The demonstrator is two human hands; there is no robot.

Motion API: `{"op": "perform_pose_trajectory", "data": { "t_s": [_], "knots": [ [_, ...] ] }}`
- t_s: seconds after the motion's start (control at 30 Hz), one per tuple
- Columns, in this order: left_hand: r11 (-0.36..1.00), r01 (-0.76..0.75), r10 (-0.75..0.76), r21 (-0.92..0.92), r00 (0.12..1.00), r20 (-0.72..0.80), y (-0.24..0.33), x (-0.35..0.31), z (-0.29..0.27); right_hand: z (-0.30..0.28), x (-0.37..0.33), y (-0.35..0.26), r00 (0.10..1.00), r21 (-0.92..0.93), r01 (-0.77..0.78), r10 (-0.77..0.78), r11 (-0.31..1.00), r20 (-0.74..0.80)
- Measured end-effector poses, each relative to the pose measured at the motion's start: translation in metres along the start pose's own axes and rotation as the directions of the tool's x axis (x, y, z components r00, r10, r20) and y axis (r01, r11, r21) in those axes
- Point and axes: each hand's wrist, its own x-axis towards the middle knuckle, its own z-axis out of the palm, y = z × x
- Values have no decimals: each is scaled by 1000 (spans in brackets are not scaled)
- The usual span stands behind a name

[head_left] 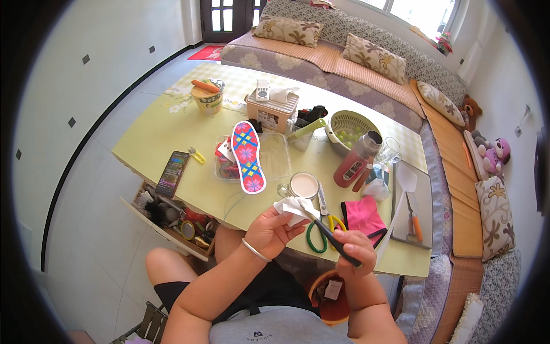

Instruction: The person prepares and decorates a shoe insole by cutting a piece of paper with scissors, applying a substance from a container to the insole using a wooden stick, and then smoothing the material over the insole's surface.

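My left hand (274, 230) holds a crumpled white tissue (294, 207) above the near edge of the yellow table (172, 129). My right hand (355, 251) grips a black, stick-like tool (327, 233) whose tip reaches into the tissue. Just behind the tissue stands a small cup of pale liquid (304, 185). Green- and yellow-handled scissors (322, 226) lie on the table between my hands. A bright embroidered insole (248, 156) rests on a clear plastic box (275, 157).
A phone (172, 173), a red bottle (358, 160), a pink cloth (363, 214), a colander of green fruit (348, 130), a tissue box (272, 110) and a noodle cup (207, 97) sit on the table. An open drawer (172, 217) juts out left. A sofa with cushions (372, 57) runs behind.
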Motion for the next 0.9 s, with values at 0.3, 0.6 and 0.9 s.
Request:
{"op": "perform_pose_trajectory", "data": {
  "t_s": [0.3, 0.6, 0.9],
  "knots": [
    [989, -115, 118, 95, 993, -24, 23, -27, 19, 22, -29, -12, 976, -81, 30, -11, 996, 218],
    [926, -208, 272, 316, 946, -176, 20, -46, 7, 67, -56, -29, 915, -104, -355, 368, 929, 164],
    [879, -284, 382, 383, 900, -209, 12, -53, -13, 86, -56, -38, 693, -115, -656, 656, 746, 300]
  ]
}}
